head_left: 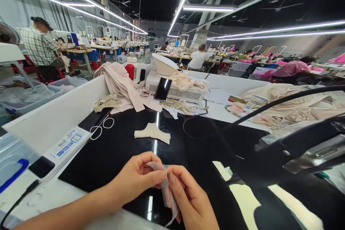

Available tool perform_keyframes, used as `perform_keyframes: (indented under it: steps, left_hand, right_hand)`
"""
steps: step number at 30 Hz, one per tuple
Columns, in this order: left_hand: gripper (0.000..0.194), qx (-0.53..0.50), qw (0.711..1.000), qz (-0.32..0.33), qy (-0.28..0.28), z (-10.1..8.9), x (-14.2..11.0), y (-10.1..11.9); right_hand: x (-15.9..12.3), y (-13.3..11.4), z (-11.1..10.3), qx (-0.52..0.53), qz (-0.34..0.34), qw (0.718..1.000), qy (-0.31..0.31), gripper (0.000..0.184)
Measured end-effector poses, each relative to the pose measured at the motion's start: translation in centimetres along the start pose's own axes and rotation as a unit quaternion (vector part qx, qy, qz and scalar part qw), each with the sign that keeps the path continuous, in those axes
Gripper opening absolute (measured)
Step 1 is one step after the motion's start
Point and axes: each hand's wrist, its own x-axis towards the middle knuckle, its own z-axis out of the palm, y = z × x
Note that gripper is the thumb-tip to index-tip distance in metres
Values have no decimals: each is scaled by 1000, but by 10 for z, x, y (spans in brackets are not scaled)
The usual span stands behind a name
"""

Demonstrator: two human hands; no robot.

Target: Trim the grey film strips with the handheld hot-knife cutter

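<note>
My left hand [134,178] and my right hand [191,196] meet low in the middle of the view, above a glossy black work surface [113,161]. Thumb and fingers of each are pinched on a thin, translucent, whitish piece of film or fabric [167,196]. It hangs down between them, partly hidden by the right fingers. Beyond the hands a cream, shaped fabric piece [153,132] lies flat on the black surface. More cream cut pieces [245,201] lie to the right, partly beneath a dark machine arm [269,154].
White-handled scissors [108,123] and a white printed box [70,143] are at the left. At the back stand a phone [163,89], a vented white machine [175,90] and heaped pale strips [118,82]. A black cable [256,109] crosses the right side. Other people sit farther off.
</note>
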Motion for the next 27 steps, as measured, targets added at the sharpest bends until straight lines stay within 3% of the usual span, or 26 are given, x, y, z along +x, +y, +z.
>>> perform_keyframes:
  steps: [6,12,18,27]
  left_hand:
    - [41,-8,1000,-8,27,-1,1,3]
    - [37,3,1000,-5,29,-3,2,2]
    - [35,12,998,-2,55,-9,6,2]
    - [36,4,996,13,83,-17,13,5]
  right_hand:
    - [4,3,-4,29,24,999,-23,49]
    - [9,4,-9,71,44,995,-48,65]
    - [7,3,-19,-4,45,999,-12,42]
    - [12,4,-30,-5,44,998,48,41]
